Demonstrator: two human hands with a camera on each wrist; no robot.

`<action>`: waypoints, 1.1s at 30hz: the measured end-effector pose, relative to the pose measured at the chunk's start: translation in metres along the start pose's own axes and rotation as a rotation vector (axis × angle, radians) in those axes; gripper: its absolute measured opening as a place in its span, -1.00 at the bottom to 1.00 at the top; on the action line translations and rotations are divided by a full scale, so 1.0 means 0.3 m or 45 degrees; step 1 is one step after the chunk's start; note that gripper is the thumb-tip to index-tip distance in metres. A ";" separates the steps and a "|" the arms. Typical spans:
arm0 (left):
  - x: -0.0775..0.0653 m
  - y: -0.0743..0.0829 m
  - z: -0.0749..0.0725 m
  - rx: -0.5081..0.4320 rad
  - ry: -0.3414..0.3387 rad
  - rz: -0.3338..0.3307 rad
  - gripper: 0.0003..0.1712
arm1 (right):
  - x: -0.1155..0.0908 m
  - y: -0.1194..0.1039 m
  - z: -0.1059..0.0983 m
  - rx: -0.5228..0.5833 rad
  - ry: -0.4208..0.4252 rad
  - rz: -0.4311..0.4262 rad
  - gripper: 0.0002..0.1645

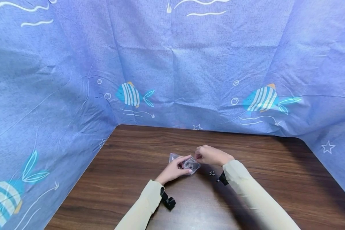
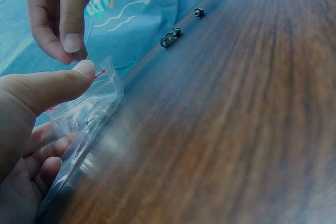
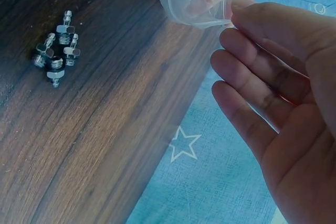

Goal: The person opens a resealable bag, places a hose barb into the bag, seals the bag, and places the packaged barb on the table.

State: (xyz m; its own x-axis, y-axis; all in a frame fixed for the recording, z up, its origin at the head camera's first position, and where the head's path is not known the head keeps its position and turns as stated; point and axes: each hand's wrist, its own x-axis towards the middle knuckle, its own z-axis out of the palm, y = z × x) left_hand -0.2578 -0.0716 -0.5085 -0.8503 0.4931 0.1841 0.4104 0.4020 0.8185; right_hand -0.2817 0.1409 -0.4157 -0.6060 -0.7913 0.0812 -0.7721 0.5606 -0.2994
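Thumb and fingers of the left hand (image 1: 173,170) hold a small, clear plastic zip bag with a red line along its mouth (image 1: 196,168), the thumb on one side and the other fingers behind it. The right hand (image 1: 212,155) is at the bag's mouth, its thumb and forefinger drawn close together beside the red line and its other fingers loosely bent; whether it pinches the bag's edge I cannot tell. The bag sits between the two hands, and small silvery metal pieces (image 1: 191,166) show through its film.

On the table, near the right wrist, lies a close cluster of small silver metal fittings with hexagonal middles and narrow ribbed ends (image 3: 56,50). A single small metal fitting (image 1: 218,180) lies just apart from them, nearer the person.

Cream long sleeves (image 1: 257,191) cover both arms, and each wrist wears a black strapped device (image 1: 169,203). Beneath everything spreads a dark brown wood-grain table with rounded far corners (image 1: 126,172). Beyond it hangs a creased blue-violet fabric backdrop (image 1: 201,73), printed with turquoise-and-white striped fish (image 1: 130,95), white wavy lines and outlined stars.
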 end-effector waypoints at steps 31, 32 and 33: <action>0.002 0.010 -0.004 0.008 0.005 -0.027 -0.25 | -0.130 0.086 0.007 0.070 -0.104 0.059 -0.94; 0.001 0.010 -0.004 0.008 0.005 -0.030 -0.25 | -0.134 0.086 0.006 0.079 -0.113 0.063 -0.93; 0.001 0.010 -0.004 0.007 0.003 -0.031 -0.25 | -0.138 0.085 0.005 0.090 -0.123 0.069 -0.93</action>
State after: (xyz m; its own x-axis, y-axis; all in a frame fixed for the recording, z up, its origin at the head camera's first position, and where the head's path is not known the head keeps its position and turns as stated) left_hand -0.2572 -0.0710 -0.5054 -0.8607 0.4815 0.1654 0.3913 0.4179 0.8199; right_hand -0.2761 0.1876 -0.4282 -0.6227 -0.7820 -0.0277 -0.7213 0.5873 -0.3671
